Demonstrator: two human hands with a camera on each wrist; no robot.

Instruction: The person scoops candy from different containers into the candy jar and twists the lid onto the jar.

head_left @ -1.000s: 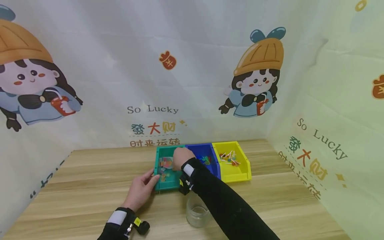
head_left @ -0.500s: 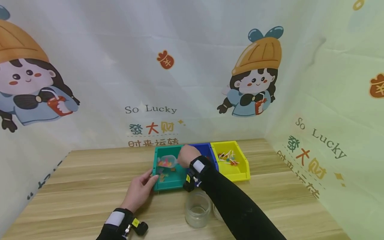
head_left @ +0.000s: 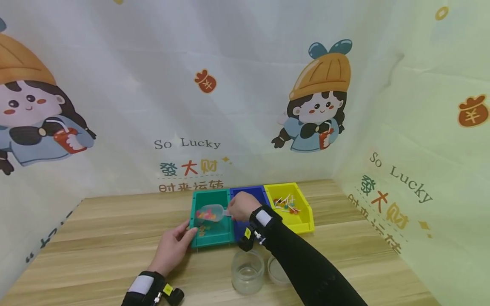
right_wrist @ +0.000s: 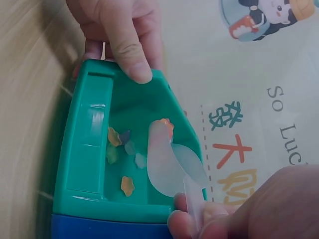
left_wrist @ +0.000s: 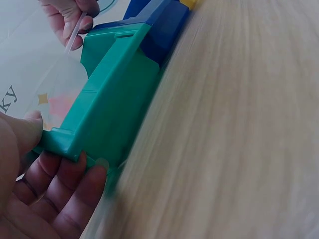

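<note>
My right hand (head_left: pixel 245 207) pinches the handle of a clear plastic scoop (head_left: pixel 217 211). Pink, orange and yellow pieces lie in the scoop, which is over the green bin (head_left: pixel 212 243). My left hand (head_left: pixel 171 248) grips the bin's left wall, thumb on the inner side and fingers outside, as the left wrist view shows. Small translucent pieces, one an orange flower shape (right_wrist: pixel 127 186), remain on the bin floor in the right wrist view. The scoop's bowl (right_wrist: pixel 167 172) hides part of that floor.
A blue bin (head_left: pixel 252 189) and a yellow bin (head_left: pixel 304 225) with lollipops (head_left: pixel 285 204) adjoin the green one. In front stands a clear jar (head_left: pixel 247 272), with a round clear lid or dish (head_left: pixel 276 271) beside it, partly behind my right forearm. A printed curtain (head_left: pixel 245 106) encloses the table.
The scoop has come up from among the pieces and now carries a load of them. My right hand has shifted slightly right, and the left hand keeps its hold on the bin.
</note>
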